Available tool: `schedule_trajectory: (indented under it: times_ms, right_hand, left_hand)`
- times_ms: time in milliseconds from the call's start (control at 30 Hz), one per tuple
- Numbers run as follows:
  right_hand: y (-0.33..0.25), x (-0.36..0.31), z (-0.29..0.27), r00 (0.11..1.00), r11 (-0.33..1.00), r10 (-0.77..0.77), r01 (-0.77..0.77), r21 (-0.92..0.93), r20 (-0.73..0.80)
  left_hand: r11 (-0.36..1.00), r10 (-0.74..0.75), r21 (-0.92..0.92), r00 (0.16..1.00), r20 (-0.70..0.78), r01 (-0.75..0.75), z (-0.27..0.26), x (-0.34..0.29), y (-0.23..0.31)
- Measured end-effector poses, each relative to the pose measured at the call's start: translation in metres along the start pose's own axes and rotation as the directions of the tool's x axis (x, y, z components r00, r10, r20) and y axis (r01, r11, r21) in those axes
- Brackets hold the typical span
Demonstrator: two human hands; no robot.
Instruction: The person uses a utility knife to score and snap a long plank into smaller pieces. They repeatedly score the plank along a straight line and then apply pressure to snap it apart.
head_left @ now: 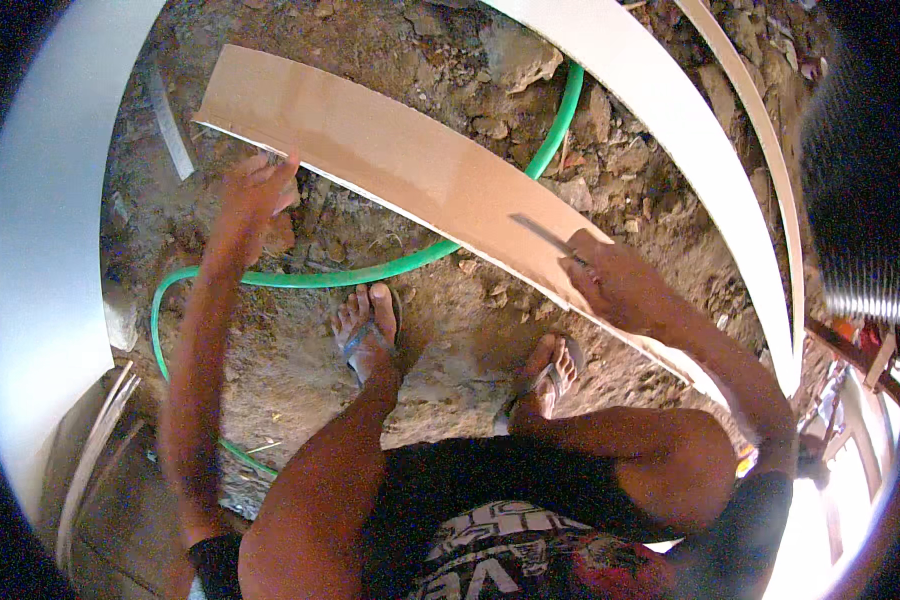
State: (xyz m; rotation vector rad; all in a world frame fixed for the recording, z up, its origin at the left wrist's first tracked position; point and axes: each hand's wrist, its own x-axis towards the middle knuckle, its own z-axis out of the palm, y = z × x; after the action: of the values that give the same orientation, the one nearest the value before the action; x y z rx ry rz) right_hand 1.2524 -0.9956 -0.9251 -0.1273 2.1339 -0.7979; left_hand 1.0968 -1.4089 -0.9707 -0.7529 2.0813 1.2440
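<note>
While the right hand [612,282] grips a thin grey blade [542,233] over the brown board [370,130], the left hand [258,188] curls at the board's white near edge; whether it pinches, I cannot tell. The board slants in front of the feet [367,332], above the dirt [445,375], crossing over a green hose [350,275]. White panels [50,230] flank it.

Brown board [410,160], grey strip [543,234] in right fingers [583,281]
</note>
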Motion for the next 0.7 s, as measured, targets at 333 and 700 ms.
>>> schedule_trajectory:
  times_ms: [333,700]
  right_hand:
    - [0.012,0.012,0.044,0.992,0.897,-0.044,0.090,0.433,-0.116]
    - [0.031,0.005,0.072,0.925,0.800,0.093,0.152,0.580,-0.369]
  left_hand:
    - [0.877,0.129,0.431,0.968,0.216,-0.213,0.058,-0.108,-0.006]
    - [0.911,-0.036,-0.411,0.989,-0.143,-0.026,0.185,-0.104,-0.064]
